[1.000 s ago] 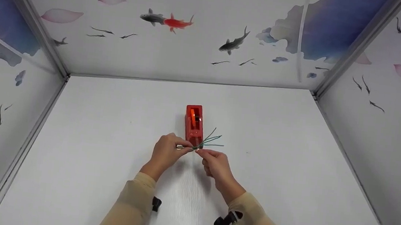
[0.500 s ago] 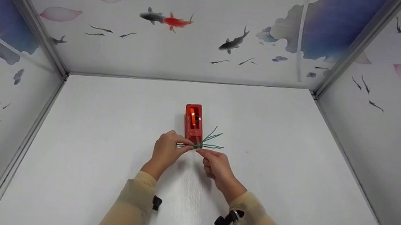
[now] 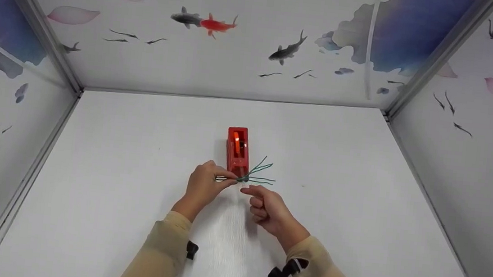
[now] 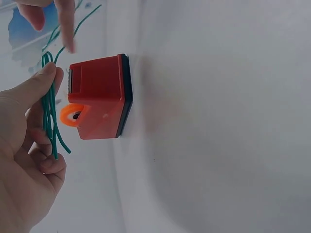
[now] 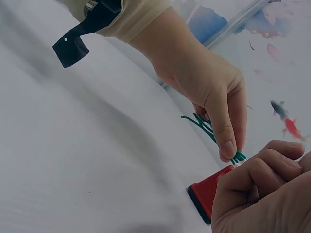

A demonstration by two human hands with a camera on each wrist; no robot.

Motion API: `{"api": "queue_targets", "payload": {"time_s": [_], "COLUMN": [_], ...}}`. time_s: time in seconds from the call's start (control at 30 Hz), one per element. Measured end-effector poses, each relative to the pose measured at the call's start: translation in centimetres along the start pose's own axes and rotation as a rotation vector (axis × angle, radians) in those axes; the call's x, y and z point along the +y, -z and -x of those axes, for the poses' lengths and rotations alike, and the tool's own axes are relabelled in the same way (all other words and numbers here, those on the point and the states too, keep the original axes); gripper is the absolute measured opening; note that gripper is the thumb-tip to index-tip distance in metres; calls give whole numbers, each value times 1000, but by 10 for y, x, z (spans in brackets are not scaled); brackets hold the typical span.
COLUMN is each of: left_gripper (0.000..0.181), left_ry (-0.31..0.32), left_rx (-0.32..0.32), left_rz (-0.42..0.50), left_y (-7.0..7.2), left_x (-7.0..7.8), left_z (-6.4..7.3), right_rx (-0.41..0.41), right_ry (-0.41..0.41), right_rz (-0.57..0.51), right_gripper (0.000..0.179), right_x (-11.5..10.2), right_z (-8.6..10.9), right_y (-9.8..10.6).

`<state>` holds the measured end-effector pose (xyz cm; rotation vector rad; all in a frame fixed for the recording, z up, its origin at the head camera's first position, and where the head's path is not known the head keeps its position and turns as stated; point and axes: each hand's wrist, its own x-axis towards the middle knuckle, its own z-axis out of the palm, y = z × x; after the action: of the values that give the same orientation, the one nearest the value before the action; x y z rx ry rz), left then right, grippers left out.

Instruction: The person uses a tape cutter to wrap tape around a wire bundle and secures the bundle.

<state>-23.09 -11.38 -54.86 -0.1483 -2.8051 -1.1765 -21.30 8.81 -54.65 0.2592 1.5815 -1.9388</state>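
On a white table walled by fish-painted panels, a left hand pinches green wires at the near end of a red tape dispenser, seemingly to keep them bunched; a right hand points from near right, its grip unclear.

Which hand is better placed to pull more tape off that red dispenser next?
Probably the right hand. Its index finger points out near the front end of the dispenser, and nothing shows in its grasp, whereas the left hand is busy pinching the green wires.
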Motion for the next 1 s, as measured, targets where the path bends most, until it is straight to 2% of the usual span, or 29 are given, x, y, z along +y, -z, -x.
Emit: {"api": "queue_targets", "payload": {"time_s": [0.13,0.2,0.27,0.37,0.47,0.53,0.6,0.73,1.0], "left_gripper": [14,15,16,17,17,17,17,17,17], "left_ry": [-5,-4,-4,-8,-14,-18,-20,-28,-29], "left_rx": [1,-2,1,5,8,9,11,9,8], "left_rz": [1,1,3,4,4,9,19,35,43], "left_y": [1,1,2,2,2,3,4,5,7], "left_x": [2,2,2,0,0,0,0,1,3], "left_z": [-2,-2,-2,-3,-3,-4,-5,-6,-7], "right_rx": [28,66,134,278,371,353,305,233,143], "right_ry": [30,87,189,458,782,951,1048,1098,1134], "right_rz": [206,354,527,824,1118,1261,1361,1457,1501], "right_gripper": [47,45,46,37,15,28,44,51,33], "right_x": [-5,-10,-17,-24,-31,-36,-40,-43,-44], "right_z": [3,3,3,0,-6,-11,-18,-29,-40], "right_y": [6,11,14,17,19,21,22,24,28]}}
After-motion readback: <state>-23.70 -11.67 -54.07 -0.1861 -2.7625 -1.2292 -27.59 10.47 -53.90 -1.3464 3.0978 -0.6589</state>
